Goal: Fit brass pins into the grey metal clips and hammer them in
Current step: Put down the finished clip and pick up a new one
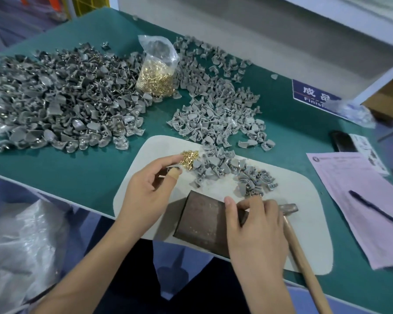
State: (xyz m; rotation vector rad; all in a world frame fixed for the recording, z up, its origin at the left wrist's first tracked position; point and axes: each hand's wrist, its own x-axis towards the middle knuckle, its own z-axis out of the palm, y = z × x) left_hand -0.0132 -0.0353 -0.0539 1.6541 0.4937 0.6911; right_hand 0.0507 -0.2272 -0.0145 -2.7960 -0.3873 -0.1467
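Note:
A small heap of loose brass pins [189, 157] lies on the white mat [309, 214], beside a heap of grey metal clips [227, 168]. My left hand [150, 189] pinches a grey clip between a taped thumb and fingers, right at the pins. A dark metal block [202, 219] sits at the mat's near edge. My right hand [256, 227] rests on the block's right side with curled fingers; what they hold is hidden. A wooden-handled hammer [304, 261] lies just right of that hand.
Two big heaps of grey clips [55, 103] [218, 109] cover the green table [77, 173], with a plastic bag of brass pins [157, 73] between them. A pink sheet with a pen [372, 207], a black object [343, 141] and a blue sign [313, 96] lie right.

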